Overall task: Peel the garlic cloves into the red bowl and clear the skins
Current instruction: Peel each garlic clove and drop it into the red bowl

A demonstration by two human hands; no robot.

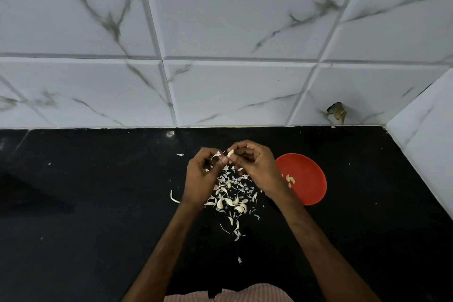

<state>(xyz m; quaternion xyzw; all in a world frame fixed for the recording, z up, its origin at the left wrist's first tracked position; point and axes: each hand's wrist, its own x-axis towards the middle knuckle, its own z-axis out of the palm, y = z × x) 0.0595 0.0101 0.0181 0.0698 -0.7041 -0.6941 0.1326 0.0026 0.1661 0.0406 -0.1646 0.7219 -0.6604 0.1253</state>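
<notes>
At the bottom edge, nearest the viewer, is a strip of pink striped cloth (228,293) from the person's clothing. Two bare forearms reach forward from it over a black counter (98,203). The right hand (257,167) has its fingers curled and pinches a pale garlic clove (230,154) at the fingertips. The clove's long axis is slanted, with its tip pointing away from the person. The left hand (201,176) meets the right at the fingertips and pinches a papery skin strip (217,154) coming off the clove.

The red bowl (311,179) sits just to the right of the right hand, partly hidden behind that wrist. That makes the right hand the nearer one for dropping the clove in, probably with a short swing rightward. A few peeled cloves (290,180) lie inside the bowl near its left wall. Left of the bowl, beneath both hands, a loose skin pile (232,193) is scattered on the counter.
</notes>
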